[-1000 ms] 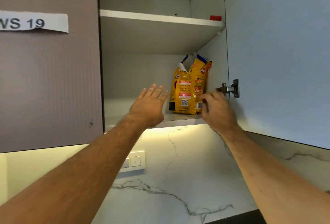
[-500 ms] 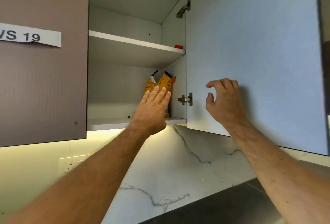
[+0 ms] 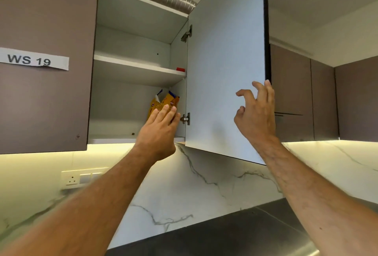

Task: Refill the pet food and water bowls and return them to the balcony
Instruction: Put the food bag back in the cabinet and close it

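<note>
A yellow pet food bag (image 3: 159,103) stands at the right end of the lower shelf inside the open wall cabinet (image 3: 131,110), its lower half hidden behind my left hand. My left hand (image 3: 161,131) is raised flat in front of the bag, fingers straight and together, holding nothing. My right hand (image 3: 256,115) hovers at the free edge of the open cabinet door (image 3: 225,67), its fingers spread and curled, fingertips near the door's edge. No bowls are in view.
A small red object (image 3: 180,69) sits on the upper shelf (image 3: 139,65). A shut door at left carries a "WS 19" label (image 3: 33,59). Marble backsplash (image 3: 194,186) with a socket plate (image 3: 81,178), a dark countertop (image 3: 235,233) below, more shut cabinets (image 3: 302,100) at right.
My right hand left the bag and shelf and travelled right across the door to its free edge. My left hand stayed raised in front of the bag. The view swung to the right.
</note>
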